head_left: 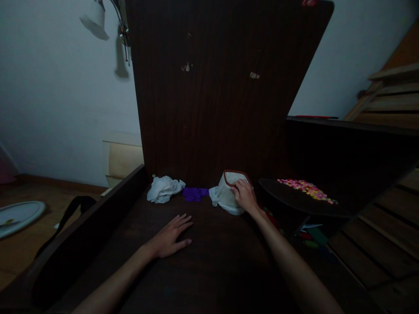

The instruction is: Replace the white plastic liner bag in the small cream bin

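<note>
My left hand (pixel 170 237) lies flat and open on the dark wooden surface (pixel 209 261), fingers spread, holding nothing. My right hand (pixel 245 195) reaches farther back and grips the side of a pale cloth pouch with a brown rim (pixel 229 192). To the left of the pouch lie a small purple cloth (pixel 194 193) and a crumpled white cloth (pixel 163 189), all against a tall dark wooden board (pixel 216 87).
A dark round tray (pixel 294 201) with many small colourful pieces (pixel 306 188) sits to the right of the pouch. A raised wooden edge (pixel 98 213) borders the left side. A white plate (pixel 18 216) lies on the floor at left. Wooden slats (pixel 376 244) run along the right.
</note>
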`<state>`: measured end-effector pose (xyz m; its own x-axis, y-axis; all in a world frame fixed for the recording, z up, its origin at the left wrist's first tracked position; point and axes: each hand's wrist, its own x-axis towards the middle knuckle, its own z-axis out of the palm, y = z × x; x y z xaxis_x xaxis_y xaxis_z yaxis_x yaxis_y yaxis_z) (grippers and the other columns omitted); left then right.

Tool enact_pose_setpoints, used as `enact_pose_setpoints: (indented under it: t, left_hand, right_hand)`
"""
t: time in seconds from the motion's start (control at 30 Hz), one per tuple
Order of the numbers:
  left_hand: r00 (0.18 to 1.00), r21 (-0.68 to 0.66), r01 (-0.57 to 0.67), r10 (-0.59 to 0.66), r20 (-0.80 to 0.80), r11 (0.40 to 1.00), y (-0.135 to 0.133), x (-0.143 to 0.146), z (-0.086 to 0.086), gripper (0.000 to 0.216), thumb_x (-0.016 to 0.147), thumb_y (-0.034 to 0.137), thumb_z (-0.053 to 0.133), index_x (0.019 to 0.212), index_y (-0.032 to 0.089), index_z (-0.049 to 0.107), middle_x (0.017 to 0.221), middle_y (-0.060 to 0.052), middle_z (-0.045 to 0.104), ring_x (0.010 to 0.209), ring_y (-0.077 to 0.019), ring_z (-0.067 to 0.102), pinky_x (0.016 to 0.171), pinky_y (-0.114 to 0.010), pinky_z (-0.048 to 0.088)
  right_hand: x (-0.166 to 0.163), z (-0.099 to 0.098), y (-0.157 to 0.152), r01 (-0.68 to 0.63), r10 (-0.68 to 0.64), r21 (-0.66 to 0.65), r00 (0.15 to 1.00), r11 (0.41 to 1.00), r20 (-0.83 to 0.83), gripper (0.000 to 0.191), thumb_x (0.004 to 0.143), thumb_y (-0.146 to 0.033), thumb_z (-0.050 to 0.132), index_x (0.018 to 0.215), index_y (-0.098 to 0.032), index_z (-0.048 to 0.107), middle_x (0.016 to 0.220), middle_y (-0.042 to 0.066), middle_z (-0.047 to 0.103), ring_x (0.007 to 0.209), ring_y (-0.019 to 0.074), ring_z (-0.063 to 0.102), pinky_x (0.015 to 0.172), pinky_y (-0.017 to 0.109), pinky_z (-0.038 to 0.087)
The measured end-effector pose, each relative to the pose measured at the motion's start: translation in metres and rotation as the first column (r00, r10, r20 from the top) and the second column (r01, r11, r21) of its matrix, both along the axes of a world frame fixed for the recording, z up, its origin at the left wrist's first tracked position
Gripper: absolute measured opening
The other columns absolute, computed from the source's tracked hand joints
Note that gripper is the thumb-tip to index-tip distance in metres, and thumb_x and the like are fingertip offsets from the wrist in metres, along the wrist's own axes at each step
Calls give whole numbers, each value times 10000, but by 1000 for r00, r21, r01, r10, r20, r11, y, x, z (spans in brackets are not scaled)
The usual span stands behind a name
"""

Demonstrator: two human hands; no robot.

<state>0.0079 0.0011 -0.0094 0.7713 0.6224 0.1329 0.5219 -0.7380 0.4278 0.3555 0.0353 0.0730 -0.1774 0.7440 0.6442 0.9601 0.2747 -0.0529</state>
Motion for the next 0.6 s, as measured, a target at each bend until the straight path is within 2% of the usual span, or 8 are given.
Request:
enact_pose_setpoints:
  t: [0.2,0.37,0.47,0.6]
  left_hand:
    - [995,-117,-80,87,55,990,-2,1,11,667,967,527,530,1528,198,381,1633,-123,344,1534,-303,262,1249,-526,264]
    - [940,-190,-141,192,283,971,-7,7,29,712,957,522,555,1554,227,301,1633,-130,340,1511,-315,317,1242,-539,270]
    - [860,-220,-113,206,467,969,-9,16,44,812,913,541,630,1568,235,261,1637,-146,318,1511,-346,301,1242,-578,237]
    - [744,-219,40,117,657,975,-10,24,58,1095,778,574,778,1601,225,146,1672,-159,199,1535,-363,222,1257,-548,206]
  right_hand:
    - [-20,6,-26,-66,66,-9,998,998,-12,223,925,-152,481,793,-192,657,841,99,651,859,252,595,777,351,461]
    - [-57,12,-64,-169,169,5,985,986,-34,216,930,-150,494,801,-187,664,825,89,635,817,233,584,735,334,457]
    - [-85,17,-87,-259,260,35,964,965,-54,183,922,-137,516,812,-184,655,806,76,624,791,227,571,693,334,448]
    - [-118,19,-109,-371,374,45,923,927,-93,145,895,-106,547,817,-179,645,787,64,613,769,221,561,661,335,443]
